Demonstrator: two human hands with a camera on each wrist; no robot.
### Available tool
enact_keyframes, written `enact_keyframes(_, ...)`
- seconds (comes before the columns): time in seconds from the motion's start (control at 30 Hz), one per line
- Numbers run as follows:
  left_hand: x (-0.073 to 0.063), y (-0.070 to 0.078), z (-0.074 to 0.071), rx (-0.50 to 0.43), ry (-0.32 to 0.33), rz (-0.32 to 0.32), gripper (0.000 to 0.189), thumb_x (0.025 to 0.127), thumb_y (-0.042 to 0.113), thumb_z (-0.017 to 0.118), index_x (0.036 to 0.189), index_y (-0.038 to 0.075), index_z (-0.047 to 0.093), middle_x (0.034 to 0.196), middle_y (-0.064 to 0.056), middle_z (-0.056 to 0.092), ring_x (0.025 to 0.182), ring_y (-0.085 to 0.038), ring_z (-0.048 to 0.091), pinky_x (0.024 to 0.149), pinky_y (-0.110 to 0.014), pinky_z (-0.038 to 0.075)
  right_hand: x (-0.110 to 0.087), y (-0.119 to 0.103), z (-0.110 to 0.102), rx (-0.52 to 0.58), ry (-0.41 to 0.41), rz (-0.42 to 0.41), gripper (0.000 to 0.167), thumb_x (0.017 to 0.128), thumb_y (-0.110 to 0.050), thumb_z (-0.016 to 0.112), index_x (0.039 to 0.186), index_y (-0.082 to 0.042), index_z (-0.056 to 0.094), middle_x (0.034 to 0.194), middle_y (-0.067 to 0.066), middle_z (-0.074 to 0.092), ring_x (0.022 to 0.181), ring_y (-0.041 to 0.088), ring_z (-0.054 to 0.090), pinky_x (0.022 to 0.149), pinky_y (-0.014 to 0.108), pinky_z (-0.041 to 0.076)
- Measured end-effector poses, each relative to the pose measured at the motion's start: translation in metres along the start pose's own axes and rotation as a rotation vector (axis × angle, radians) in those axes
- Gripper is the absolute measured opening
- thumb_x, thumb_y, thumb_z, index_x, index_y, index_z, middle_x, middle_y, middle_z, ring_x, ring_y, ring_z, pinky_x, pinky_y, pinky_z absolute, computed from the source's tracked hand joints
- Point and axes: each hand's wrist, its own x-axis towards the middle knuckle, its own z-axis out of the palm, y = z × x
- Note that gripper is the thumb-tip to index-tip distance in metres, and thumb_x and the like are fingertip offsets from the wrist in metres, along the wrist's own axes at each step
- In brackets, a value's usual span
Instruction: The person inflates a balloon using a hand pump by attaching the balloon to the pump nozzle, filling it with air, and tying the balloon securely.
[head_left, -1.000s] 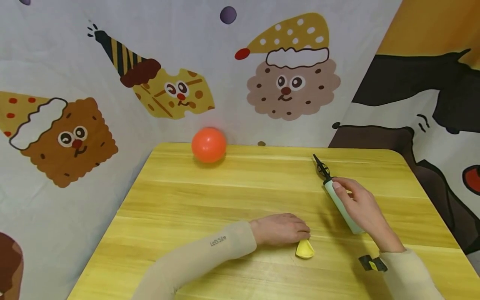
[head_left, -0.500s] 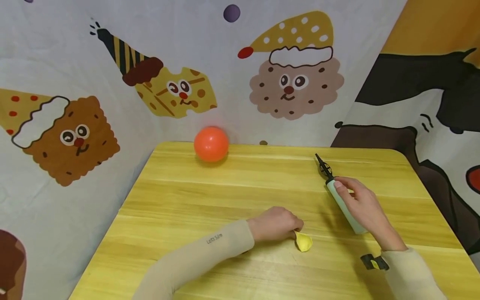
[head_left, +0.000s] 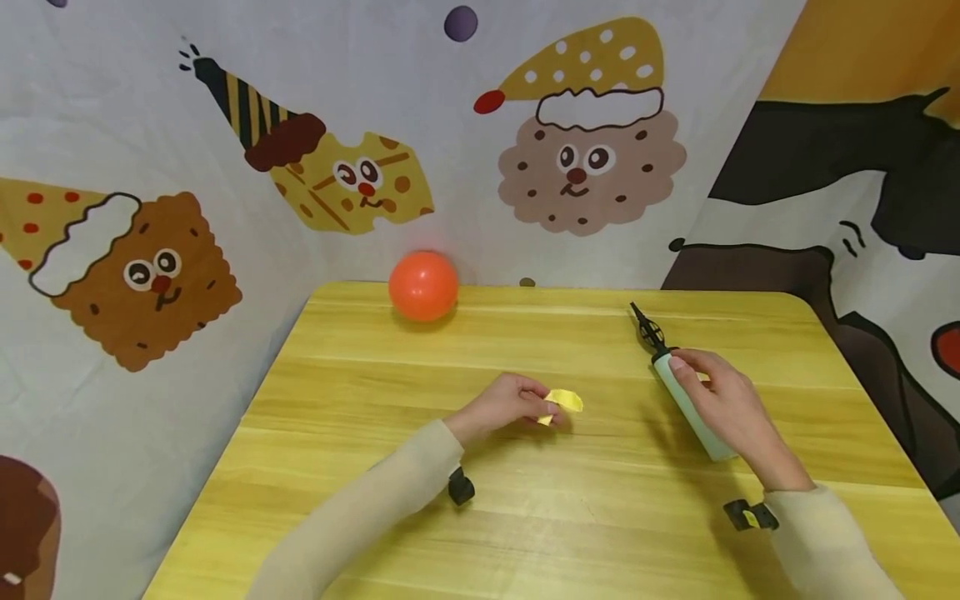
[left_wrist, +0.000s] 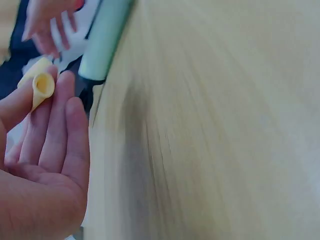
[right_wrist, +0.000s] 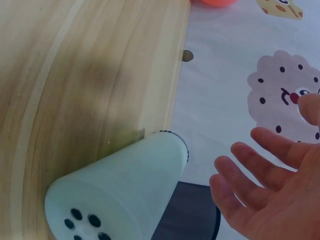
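My left hand (head_left: 513, 402) pinches a limp yellow balloon (head_left: 567, 400) between thumb and fingers, above the middle of the table. In the left wrist view the balloon's round neck opening (left_wrist: 44, 86) faces the camera. A pale green balloon pump (head_left: 692, 423) with a black nozzle lies at the right, nozzle toward the back. Over it in the head view is my right hand (head_left: 727, 412). The right wrist view has that hand (right_wrist: 272, 180) with loosely bent, spread fingers, a gap between them and the pump's body (right_wrist: 122, 177).
An inflated orange-red balloon (head_left: 423, 286) rests at the table's back left edge. The wooden table (head_left: 360, 383) meets a cloth backdrop (head_left: 465, 192) printed with cartoon biscuits and cheese. Black camera mounts (head_left: 461, 486) sit at both wrists.
My left hand has picked up the yellow balloon from the table and moved back and to the left with it, turning the palm side into view. The right hand has stayed over the pump.
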Motion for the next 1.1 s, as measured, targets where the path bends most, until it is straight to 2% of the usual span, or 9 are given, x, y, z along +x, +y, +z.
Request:
enact_keyframes(0.17, -0.004, -0.004, -0.013, -0.311, 0.077, -0.009, 0.028, 0.099, 0.006, 0.07, 0.12, -0.008, 0.056, 0.108, -0.022, 0.075, 0.102, -0.029, 0.075, 0.098, -0.05, 0.055, 0.0, 0.005, 0.0, -0.046, -0.018, 0.027, 0.06, 0.111, -0.044, 0.045, 0.145, 0.005, 0.051, 0.147, 0.033, 0.048, 0.129, 0.053, 0.047, 0.096, 0.069, 0.044)
enact_keyframes(0.43, -0.009, -0.005, -0.029, -0.584, 0.31, 0.021, 0.027, 0.101, 0.012, 0.069, 0.121, -0.001, 0.055, 0.106, -0.011, 0.077, 0.1, -0.022, 0.076, 0.087, -0.033, 0.061, 0.004, 0.018, 0.006, -0.217, -0.062, 0.063, 0.073, 0.107, -0.048, 0.051, 0.145, 0.013, 0.044, 0.144, 0.041, 0.043, 0.126, 0.062, 0.042, 0.097, 0.075, 0.038)
enact_keyframes(0.6, -0.01, -0.006, -0.033, -0.693, 0.398, 0.031, 0.023, 0.102, 0.014, 0.068, 0.118, 0.002, 0.057, 0.104, -0.008, 0.077, 0.098, -0.019, 0.076, 0.08, -0.027, 0.061, 0.004, 0.027, 0.008, -0.317, -0.087, 0.108, 0.087, 0.102, -0.053, 0.058, 0.147, 0.018, 0.036, 0.14, 0.047, 0.039, 0.117, 0.067, 0.043, 0.086, 0.075, 0.042)
enact_keyframes(0.7, -0.011, -0.006, -0.033, -0.743, 0.416, 0.035, 0.024, 0.103, 0.013, 0.066, 0.12, 0.0, 0.056, 0.106, -0.008, 0.076, 0.102, -0.02, 0.075, 0.085, -0.028, 0.06, 0.005, 0.03, 0.008, -0.342, -0.125, 0.133, 0.096, 0.1, -0.057, 0.061, 0.148, 0.021, 0.031, 0.138, 0.049, 0.037, 0.111, 0.065, 0.048, 0.082, 0.071, 0.045)
enact_keyframes(0.77, -0.011, -0.006, -0.032, -0.78, 0.417, 0.034, 0.024, 0.104, 0.012, 0.065, 0.122, 0.0, 0.056, 0.107, -0.008, 0.076, 0.104, -0.019, 0.074, 0.095, -0.032, 0.057, 0.005, 0.032, 0.008, -0.348, -0.144, 0.146, 0.099, 0.099, -0.058, 0.062, 0.147, 0.023, 0.029, 0.135, 0.05, 0.038, 0.103, 0.061, 0.053, 0.077, 0.067, 0.047)
enact_keyframes(0.83, -0.011, -0.006, -0.031, -0.813, 0.415, 0.034, 0.019, 0.105, 0.012, 0.063, 0.119, 0.001, 0.057, 0.108, -0.008, 0.076, 0.106, -0.019, 0.073, 0.105, -0.037, 0.052, 0.004, 0.034, 0.009, -0.35, -0.164, 0.164, 0.102, 0.098, -0.058, 0.063, 0.146, 0.024, 0.027, 0.131, 0.051, 0.038, 0.096, 0.056, 0.056, 0.073, 0.063, 0.048)
enact_keyframes(0.93, -0.01, -0.006, -0.031, -0.846, 0.417, 0.04, 0.01, 0.105, 0.013, 0.062, 0.11, 0.007, 0.056, 0.108, -0.007, 0.076, 0.106, -0.019, 0.073, 0.11, -0.04, 0.048, 0.005, 0.036, 0.01, -0.358, -0.186, 0.189, 0.104, 0.097, -0.058, 0.065, 0.145, 0.026, 0.025, 0.125, 0.051, 0.04, 0.088, 0.051, 0.057, 0.067, 0.057, 0.049)
enact_keyframes(1.03, -0.01, -0.007, -0.032, -0.86, 0.42, 0.049, 0.009, 0.106, 0.013, 0.061, 0.11, 0.009, 0.054, 0.109, -0.007, 0.076, 0.115, -0.023, 0.07, 0.102, -0.035, 0.053, 0.006, 0.038, 0.011, -0.367, -0.219, 0.225, 0.107, 0.095, -0.058, 0.067, 0.144, 0.026, 0.023, 0.12, 0.051, 0.04, 0.086, 0.049, 0.057, 0.064, 0.055, 0.05)
enact_keyframes(1.1, -0.009, -0.007, -0.033, -0.867, 0.425, 0.053, 0.015, 0.106, 0.014, 0.06, 0.119, 0.006, 0.056, 0.109, -0.006, 0.075, 0.117, -0.023, 0.069, 0.094, -0.03, 0.056, 0.008, 0.038, 0.012, -0.368, -0.246, 0.249, 0.108, 0.094, -0.058, 0.068, 0.143, 0.027, 0.021, 0.118, 0.05, 0.041, 0.085, 0.048, 0.056, 0.064, 0.054, 0.05)
